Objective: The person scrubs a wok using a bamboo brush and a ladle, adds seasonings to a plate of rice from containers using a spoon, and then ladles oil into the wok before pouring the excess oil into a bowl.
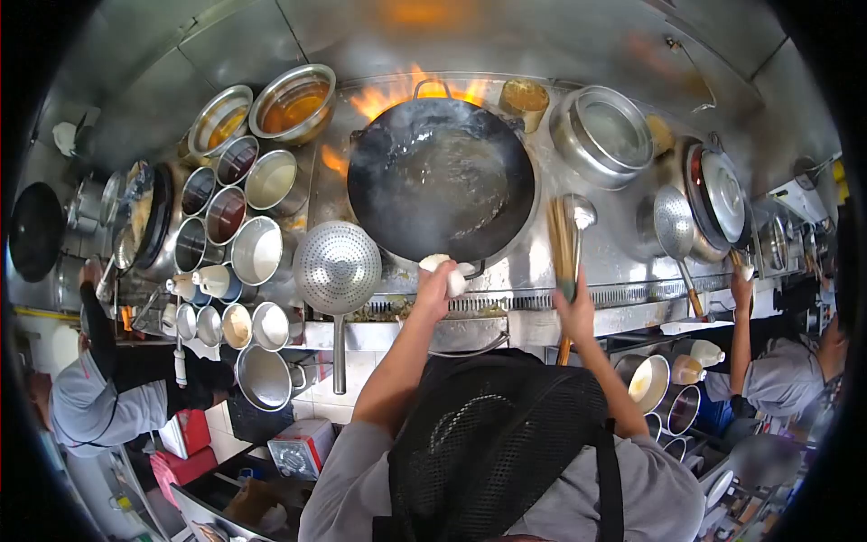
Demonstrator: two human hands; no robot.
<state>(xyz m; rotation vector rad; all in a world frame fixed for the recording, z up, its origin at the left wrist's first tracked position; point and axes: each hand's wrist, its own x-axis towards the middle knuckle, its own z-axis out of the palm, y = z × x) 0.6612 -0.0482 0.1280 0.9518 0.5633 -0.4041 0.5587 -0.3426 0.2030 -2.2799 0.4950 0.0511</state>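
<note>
A black wok (388,172) sits over tall flames, with some liquid shining inside and steam rising from it. My left hand (435,287) is closed around a white cloth (455,278) at the wok's near handle. To the right of the wok, my right hand (576,312) is wrapped round a bundle of thin bamboo strips (562,244), which points upward. A steel ladle (582,213) stands beside the bundle, its wooden handle running down past the same hand. Whether that hand also grips the ladle is hard to tell.
A perforated strainer (338,269) and several metal containers (257,251) stand left of the wok. A large steel pot (603,135) and another skimmer (674,222) are at the right. One co-worker (117,388) is at the left, another (777,375) at the right.
</note>
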